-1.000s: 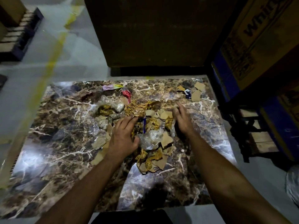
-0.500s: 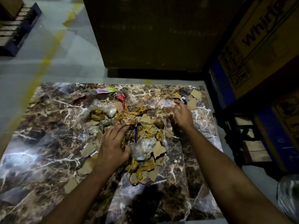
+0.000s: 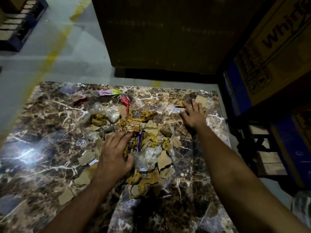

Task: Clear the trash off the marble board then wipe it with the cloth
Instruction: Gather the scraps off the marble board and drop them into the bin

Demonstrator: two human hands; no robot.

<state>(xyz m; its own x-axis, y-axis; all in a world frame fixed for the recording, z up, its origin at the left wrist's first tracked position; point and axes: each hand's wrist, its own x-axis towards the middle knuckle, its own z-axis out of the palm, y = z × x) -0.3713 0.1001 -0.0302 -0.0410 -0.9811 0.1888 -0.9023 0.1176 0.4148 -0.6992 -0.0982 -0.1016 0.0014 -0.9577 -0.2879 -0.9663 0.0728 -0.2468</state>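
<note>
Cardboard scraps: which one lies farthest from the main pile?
The cardboard piece at the marble board's far right corner, just beyond the right hand; the others cluster around the central heap.

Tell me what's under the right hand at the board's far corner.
The right hand lies flat over cardboard scraps that poke out past its fingers on the marble board. Anything beneath the palm is covered.

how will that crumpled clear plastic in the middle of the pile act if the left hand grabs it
The crumpled clear plastic looks thin and wrinkled, so probably floppy and very light. Its glossy surface may be slippery. Cardboard scraps resting against it may shift when it lifts.
</note>
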